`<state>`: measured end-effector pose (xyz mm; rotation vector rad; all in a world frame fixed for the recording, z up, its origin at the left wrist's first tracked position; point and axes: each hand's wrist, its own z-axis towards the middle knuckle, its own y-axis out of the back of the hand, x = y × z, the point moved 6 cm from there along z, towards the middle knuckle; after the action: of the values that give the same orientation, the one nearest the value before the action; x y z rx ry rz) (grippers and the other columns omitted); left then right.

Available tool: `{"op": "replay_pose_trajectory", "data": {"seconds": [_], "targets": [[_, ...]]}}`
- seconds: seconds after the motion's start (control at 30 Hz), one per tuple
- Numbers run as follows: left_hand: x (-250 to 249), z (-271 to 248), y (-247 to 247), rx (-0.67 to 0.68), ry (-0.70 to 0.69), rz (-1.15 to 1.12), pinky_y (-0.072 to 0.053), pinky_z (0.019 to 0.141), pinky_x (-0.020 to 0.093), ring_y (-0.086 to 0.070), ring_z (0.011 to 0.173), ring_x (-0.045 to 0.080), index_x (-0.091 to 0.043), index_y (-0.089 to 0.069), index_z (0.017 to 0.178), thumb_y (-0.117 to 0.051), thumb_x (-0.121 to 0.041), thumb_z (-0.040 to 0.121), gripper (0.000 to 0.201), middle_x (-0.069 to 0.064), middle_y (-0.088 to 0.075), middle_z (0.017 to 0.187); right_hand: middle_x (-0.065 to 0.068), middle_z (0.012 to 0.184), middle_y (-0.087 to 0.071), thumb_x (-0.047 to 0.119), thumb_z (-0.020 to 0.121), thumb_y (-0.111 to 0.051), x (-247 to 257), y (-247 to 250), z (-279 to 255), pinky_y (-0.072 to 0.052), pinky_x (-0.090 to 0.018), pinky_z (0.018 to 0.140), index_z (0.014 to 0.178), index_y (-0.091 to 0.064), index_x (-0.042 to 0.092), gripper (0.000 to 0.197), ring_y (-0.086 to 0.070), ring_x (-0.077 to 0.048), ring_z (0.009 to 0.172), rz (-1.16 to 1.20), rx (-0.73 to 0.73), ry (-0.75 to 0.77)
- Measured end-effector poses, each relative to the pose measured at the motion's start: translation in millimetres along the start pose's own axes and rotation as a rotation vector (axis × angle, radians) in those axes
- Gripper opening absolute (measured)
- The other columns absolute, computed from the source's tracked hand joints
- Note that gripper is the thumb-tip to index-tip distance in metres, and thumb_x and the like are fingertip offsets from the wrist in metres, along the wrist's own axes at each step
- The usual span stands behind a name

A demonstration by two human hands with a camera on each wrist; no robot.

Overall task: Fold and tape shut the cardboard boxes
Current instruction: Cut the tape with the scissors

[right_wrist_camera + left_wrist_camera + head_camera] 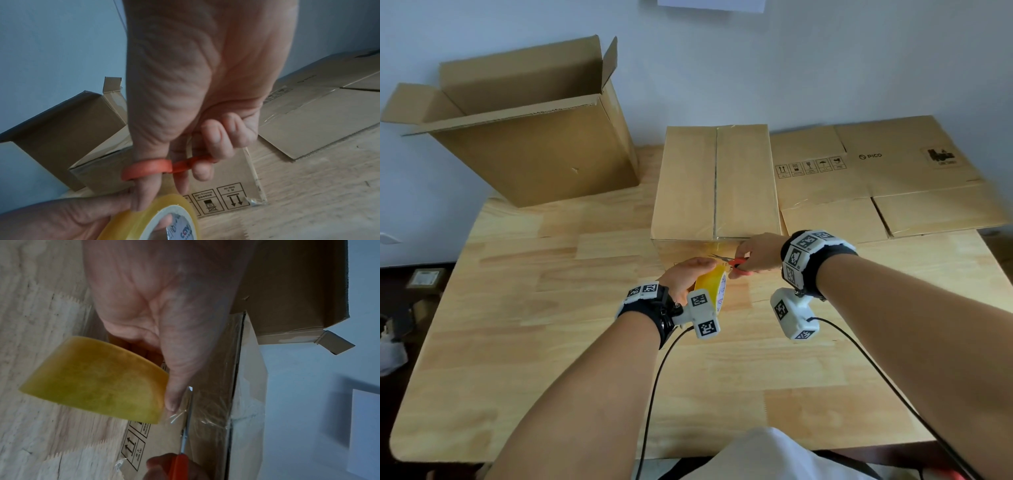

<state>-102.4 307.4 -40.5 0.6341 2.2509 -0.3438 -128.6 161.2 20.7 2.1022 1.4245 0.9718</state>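
The left hand [686, 277] is wrapped around a yellowish roll of clear tape [713, 287], thumb on its outer face and fingers through the core, holding it just in front of the near face of the closed cardboard box [715, 181] that stands on the wooden table [551, 325]. A stretch of clear tape film [179, 413] runs from the roll, past the thumb tip, up toward the box's near top edge. Just to the right of that grip, the right hand [758, 251] holds the orange-handled scissors [736, 263], thumb through one loop and fingers curled round the other; the blades [186, 431] reach leftward across the film beside the left thumb, and whether they are parted or closed cannot be told. The box's top flaps meet along a taped centre seam. Beyond the left hand, further left and back, stands an open cardboard box [530, 137] with its flaps up; right of the right hand lies a flattened cardboard box [893, 185] against the wall
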Motion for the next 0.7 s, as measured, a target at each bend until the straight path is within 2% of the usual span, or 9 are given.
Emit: {"op": "replay_pose_trajectory", "data": {"seconds": [0.1, 0.2, 0.27, 0.37, 0.47, 0.53, 0.6, 0.7], "targets": [[-1.6, 1.4, 1.8, -0.005, -0.004, 0.015, -0.05, 0.068, 0.02, -0.06, 0.092, 0.015, -0.01, -0.061, 0.119, -0.06, -0.021, 0.093, 0.028, 0.004, -0.064, 0.109, 0.003, 0.082, -0.061, 0.052, 0.083, -0.062, -4.2, -4.2, 6.3, -0.044, -0.03, 0.083, 0.098, -0.066, 0.021, 0.035, -0.057, -0.018, 0.091, 0.037, -0.022, -0.004], [-1.7, 2.7, 4.0, -0.012, 0.011, 0.015, -0.051, 0.082, 0.032, -0.062, 0.105, 0.026, -0.01, -0.063, 0.114, -0.062, -0.02, 0.091, 0.025, 0.01, -0.066, 0.114, 0.007, 0.077, -0.06, 0.055, 0.081, -0.062, -5.8, -7.8, 10.2, -0.045, -0.032, 0.084, 0.085, -0.064, 0.029, 0.026, -0.058, -0.016, 0.09, 0.041, -0.031, -0.004], [-2.9, 2.7, 5.3, -0.011, 0.023, 0.038, -0.05, 0.076, 0.029, -0.061, 0.101, 0.024, -0.012, -0.063, 0.114, -0.061, -0.021, 0.092, 0.024, 0.008, -0.065, 0.111, 0.008, 0.072, -0.06, 0.055, 0.08, -0.064, -5.6, -7.1, 11.0, -0.045, -0.031, 0.081, 0.073, -0.06, 0.032, 0.025, -0.056, -0.013, 0.082, 0.061, -0.038, 0.005], [-4.8, 2.5, 5.7, 0.0, 0.041, 0.076, -0.046, 0.068, 0.025, -0.057, 0.094, 0.018, -0.016, -0.063, 0.111, -0.06, -0.024, 0.093, 0.02, 0.003, -0.063, 0.107, 0.009, 0.065, -0.06, 0.054, 0.079, -0.067, -5.7, -4.7, 11.5, -0.043, -0.028, 0.076, 0.068, -0.06, 0.032, 0.025, -0.055, -0.01, 0.075, 0.068, -0.035, 0.014], [-5.6, 2.6, 7.9, 0.0, 0.056, 0.112, -0.047, 0.067, 0.023, -0.059, 0.085, 0.015, -0.016, -0.063, 0.109, -0.061, -0.025, 0.092, 0.019, 0.001, -0.064, 0.098, 0.011, 0.06, -0.06, 0.053, 0.077, -0.069, -4.8, -3.0, 14.0, -0.043, -0.028, 0.075, 0.068, -0.062, 0.031, 0.025, -0.055, -0.009, 0.074, 0.068, -0.03, 0.028], [-7.4, 3.0, 12.8, -0.027, 0.076, 0.202, -0.051, 0.08, 0.028, -0.062, 0.092, 0.019, -0.016, -0.064, 0.111, -0.066, -0.036, 0.087, 0.032, 0.002, -0.066, 0.102, 0.012, 0.057, -0.06, 0.051, 0.077, -0.07, -3.2, -2.8, 14.4, -0.042, -0.026, 0.074, 0.07, -0.064, 0.029, 0.023, -0.056, -0.008, 0.077, 0.082, -0.026, 0.04], [-8.0, 3.0, 18.5, -0.052, 0.114, 0.306, -0.049, 0.095, 0.041, -0.064, 0.101, 0.027, -0.017, -0.064, 0.115, -0.072, -0.047, 0.079, 0.047, 0.007, -0.068, 0.108, 0.013, 0.056, -0.06, 0.049, 0.078, -0.07, -1.6, -3.1, 13.3, -0.04, -0.025, 0.07, 0.078, -0.067, 0.027, 0.023, -0.056, -0.007, 0.077, 0.101, -0.024, 0.045], [-9.1, 0.0, 18.9, 0.005, 0.14, 0.339, -0.047, 0.099, 0.043, -0.061, 0.11, 0.029, -0.018, -0.063, 0.119, -0.069, -0.042, 0.084, 0.043, 0.008, -0.066, 0.117, 0.011, 0.061, -0.06, 0.051, 0.08, -0.067, 1.4, -5.5, 11.7, -0.04, -0.028, 0.077, 0.091, -0.068, 0.02, 0.032, -0.056, -0.011, 0.082, 0.099, 0.0, 0.039]]}}
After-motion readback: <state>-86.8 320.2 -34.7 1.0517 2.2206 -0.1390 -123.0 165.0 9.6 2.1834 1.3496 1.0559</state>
